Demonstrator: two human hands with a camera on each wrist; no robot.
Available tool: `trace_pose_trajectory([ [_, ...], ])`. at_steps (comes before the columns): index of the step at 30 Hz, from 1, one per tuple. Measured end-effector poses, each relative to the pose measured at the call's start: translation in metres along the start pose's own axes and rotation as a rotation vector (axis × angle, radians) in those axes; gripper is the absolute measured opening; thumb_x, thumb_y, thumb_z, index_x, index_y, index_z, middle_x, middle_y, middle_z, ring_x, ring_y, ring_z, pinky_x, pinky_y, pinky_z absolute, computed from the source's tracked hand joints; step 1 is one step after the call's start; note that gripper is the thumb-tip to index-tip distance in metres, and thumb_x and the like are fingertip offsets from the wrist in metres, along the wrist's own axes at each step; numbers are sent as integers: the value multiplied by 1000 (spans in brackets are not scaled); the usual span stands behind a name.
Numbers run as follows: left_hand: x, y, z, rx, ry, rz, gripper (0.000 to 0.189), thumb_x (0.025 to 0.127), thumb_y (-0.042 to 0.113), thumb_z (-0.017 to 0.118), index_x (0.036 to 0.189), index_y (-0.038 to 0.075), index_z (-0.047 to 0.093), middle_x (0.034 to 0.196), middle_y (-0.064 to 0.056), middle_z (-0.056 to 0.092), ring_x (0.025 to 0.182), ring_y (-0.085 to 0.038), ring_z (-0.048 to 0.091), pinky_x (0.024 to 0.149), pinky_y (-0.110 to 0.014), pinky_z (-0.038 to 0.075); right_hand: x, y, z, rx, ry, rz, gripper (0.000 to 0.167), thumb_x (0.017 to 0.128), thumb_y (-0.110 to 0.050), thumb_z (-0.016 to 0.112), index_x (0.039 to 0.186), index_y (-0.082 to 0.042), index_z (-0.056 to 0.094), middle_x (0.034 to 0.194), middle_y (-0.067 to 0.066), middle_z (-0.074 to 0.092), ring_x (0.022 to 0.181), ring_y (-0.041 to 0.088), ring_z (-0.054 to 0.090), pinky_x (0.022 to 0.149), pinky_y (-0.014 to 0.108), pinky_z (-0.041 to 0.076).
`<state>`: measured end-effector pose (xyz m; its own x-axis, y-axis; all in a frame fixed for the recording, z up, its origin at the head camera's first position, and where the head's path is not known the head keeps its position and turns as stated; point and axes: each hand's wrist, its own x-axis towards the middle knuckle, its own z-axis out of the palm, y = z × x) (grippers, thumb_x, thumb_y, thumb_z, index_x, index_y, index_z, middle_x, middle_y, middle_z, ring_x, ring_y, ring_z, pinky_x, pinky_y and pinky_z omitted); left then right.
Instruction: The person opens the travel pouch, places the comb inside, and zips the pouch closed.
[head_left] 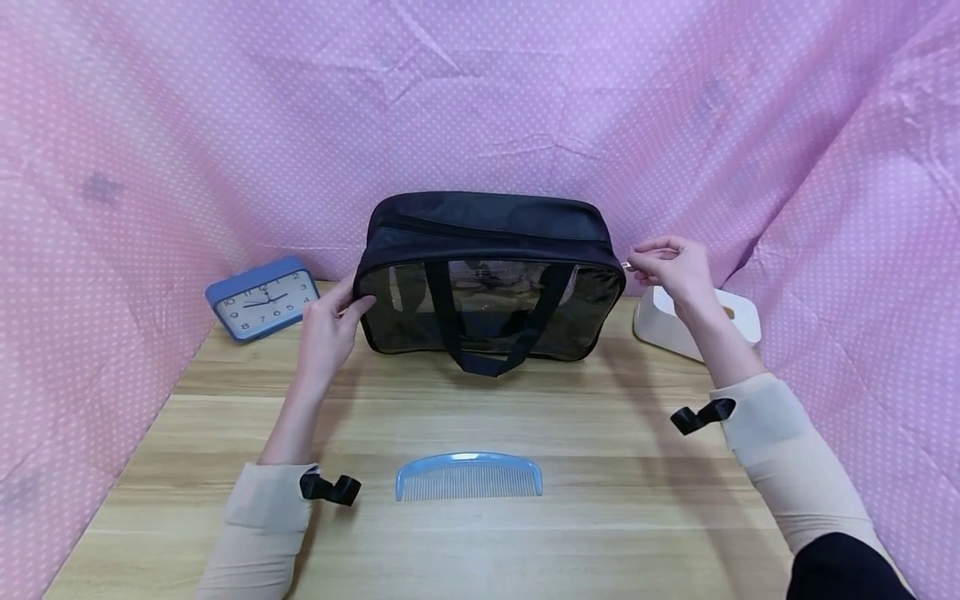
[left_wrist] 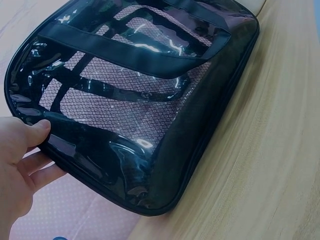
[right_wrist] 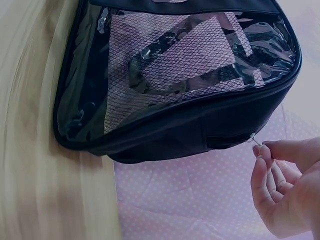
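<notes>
A black bag (head_left: 517,221) with clear front panel and fabric handles stands upright at the back of the table. Its top zipper line runs across the upper face. My left hand (head_left: 330,325) grips the bag's left side edge, thumb on the front panel and fingers behind, as the left wrist view shows. At the bag's right end, my right hand (head_left: 671,271) pinches a small metal zipper pull (right_wrist: 257,141) between thumb and index finger. Through the clear panel (left_wrist: 115,100) a mesh pattern and dark straps show.
A blue comb (head_left: 468,477) lies on the wooden table (head_left: 600,533) in front of the bag. To the left stands a blue clock (head_left: 262,300); a white box with an opening on top (head_left: 663,329) sits behind the right forearm. Pink dotted cloth (head_left: 480,100) hangs around the back and sides.
</notes>
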<state>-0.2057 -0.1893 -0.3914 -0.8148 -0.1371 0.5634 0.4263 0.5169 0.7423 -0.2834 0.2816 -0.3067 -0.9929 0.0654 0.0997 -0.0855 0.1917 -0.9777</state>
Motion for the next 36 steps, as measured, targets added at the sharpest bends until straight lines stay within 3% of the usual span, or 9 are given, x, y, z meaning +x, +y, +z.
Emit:
trace_pose_trajectory([
  [9,1,-2,3,18,11,13,38,96,6,71,133,14,71,127,-13,74,111,-25,71,90,-1,45,7,-32,2,-169,-44,-7,8,91,-6,75,93,-13,71,67,-12,75,57,3,67,58,18,58],
  [18,2,-1,6,14,11,16,39,97,6,70,135,15,70,128,-13,73,111,-29,71,89,0,45,14,-61,9,-266,-92,-7,8,90,-5,76,96,-7,72,64,-13,73,53,4,64,56,18,57],
  [36,0,-1,3,13,14,-6,38,97,6,69,134,15,70,128,-13,73,109,-20,71,88,0,46,18,-100,52,-531,-155,-72,21,90,-12,74,106,1,72,62,-14,70,57,5,64,56,17,54],
])
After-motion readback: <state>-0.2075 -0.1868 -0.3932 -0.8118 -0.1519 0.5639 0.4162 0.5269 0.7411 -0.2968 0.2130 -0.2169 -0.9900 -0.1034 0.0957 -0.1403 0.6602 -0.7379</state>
